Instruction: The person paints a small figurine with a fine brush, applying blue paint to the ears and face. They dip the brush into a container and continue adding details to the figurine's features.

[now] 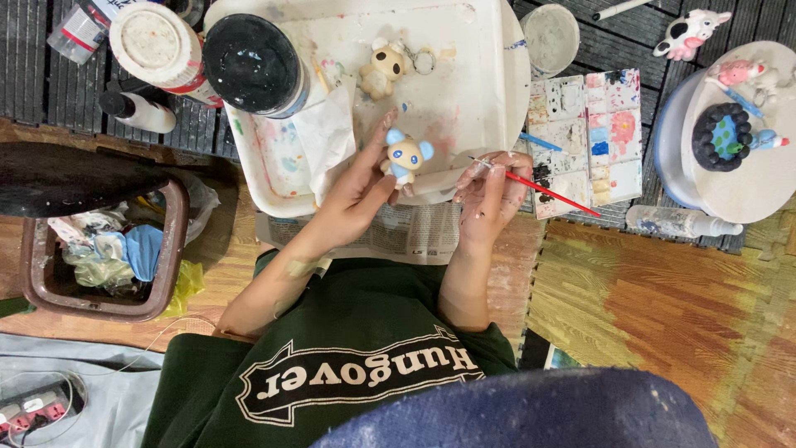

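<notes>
Near the frame's centre, a small figurine [406,158] with blue ears sits pinched in the left hand [358,189], fingers closed on its lower body. It looks light, rigid and chippable, best held by the base, clear of paint that may be wet. The right hand [489,195] grips a red-handled brush [539,187]; its tip is hard to make out. Behind lies a white tray [489,91].

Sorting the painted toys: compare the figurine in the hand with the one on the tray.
The held figurine has blue ears and blue eyes; the tray figurine is tan with dark eyes. The left hand grips the first; the second lies untouched. Both are small, big-headed animals.
</notes>
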